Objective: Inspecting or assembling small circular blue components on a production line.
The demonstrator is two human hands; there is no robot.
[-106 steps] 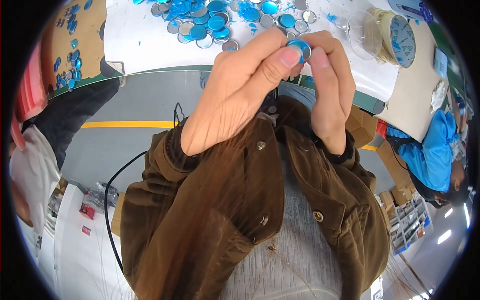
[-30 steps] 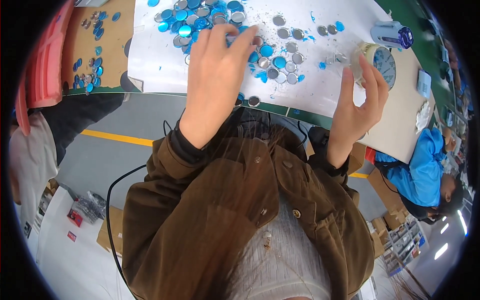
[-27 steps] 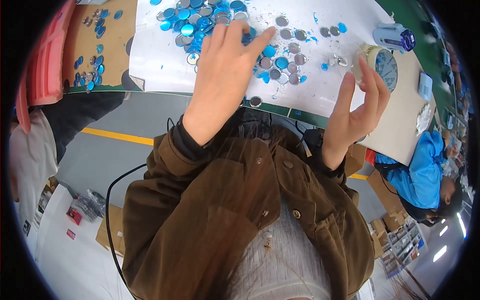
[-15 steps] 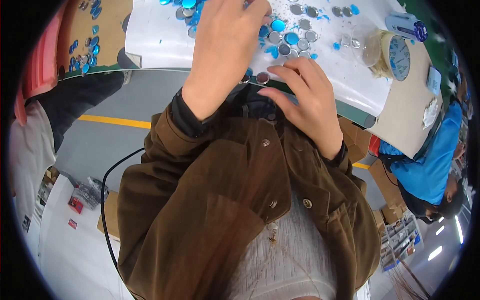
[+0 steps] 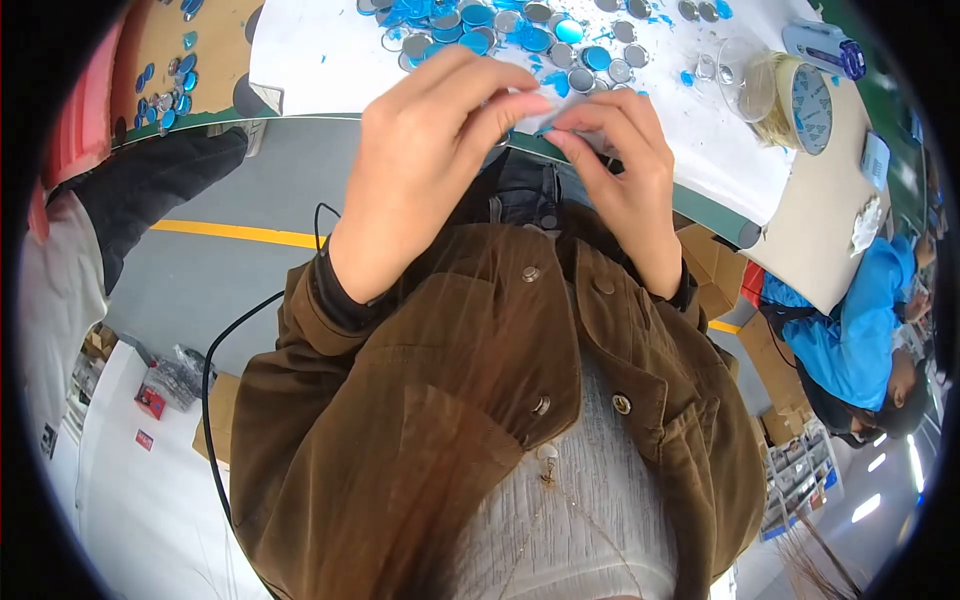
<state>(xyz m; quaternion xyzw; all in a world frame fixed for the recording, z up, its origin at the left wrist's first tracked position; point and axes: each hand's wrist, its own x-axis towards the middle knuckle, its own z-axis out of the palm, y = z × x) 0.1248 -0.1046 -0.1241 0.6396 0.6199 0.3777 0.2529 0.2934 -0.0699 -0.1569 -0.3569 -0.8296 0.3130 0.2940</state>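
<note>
My left hand (image 5: 425,150) is raised over the table's near edge, thumb and forefinger brought close together; whatever lies between them, if anything, is too small to make out. Facing it, my right hand (image 5: 625,160) pinches a small blue scrap (image 5: 546,131), which looks like thin film, between thumb and forefinger. Part of a round metal disc (image 5: 504,138) shows below my left fingers, at the table edge. Beyond both hands lies a spread of small round discs (image 5: 536,39), some silver and some blue, with torn blue scraps among them on white paper (image 5: 310,75).
To the right are a clear plastic cup (image 5: 745,80), a roll of tape (image 5: 808,108) and a blue-and-white bottle (image 5: 823,50). More discs (image 5: 183,103) lie on brown board at left. A black cable (image 5: 210,400) hangs beside me. Another person in blue (image 5: 850,330) is at right.
My left hand has drawn back from the disc pile toward me, uncovering more discs. My right hand has risen slightly, and its thumb and forefinger have closed on the blue scrap.
</note>
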